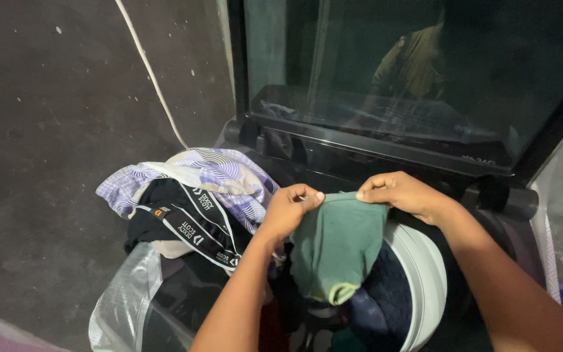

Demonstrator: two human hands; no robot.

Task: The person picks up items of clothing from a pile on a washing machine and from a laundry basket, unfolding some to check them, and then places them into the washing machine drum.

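The washing machine (425, 150) fills the upper right of the view; its raised dark lid (386, 65) reflects a dim figure that is hard to make out, and the right edge of the machine is cut off by the frame. The pale grey drum rim (425, 274) curves below the lid, and dark garments lie inside it, their kinds not distinguishable. To the left of the machine a heap of clothes (190, 195) rests on a clear plastic bag (125, 300): a purple-and-white patterned cloth (223, 173) on top, with black garments with white-lettered waistbands (193, 225) beneath. A white cable (151, 75) runs down the dark wall to the left of the machine.

The green garment (337, 248) hangs over the drum opening, just in front of the rim. The left hand (291, 208) pinches its upper left corner, fingers closed tight on the cloth. The right hand (402, 193) pinches the upper right corner likewise. Both forearms leave the frame at the bottom.
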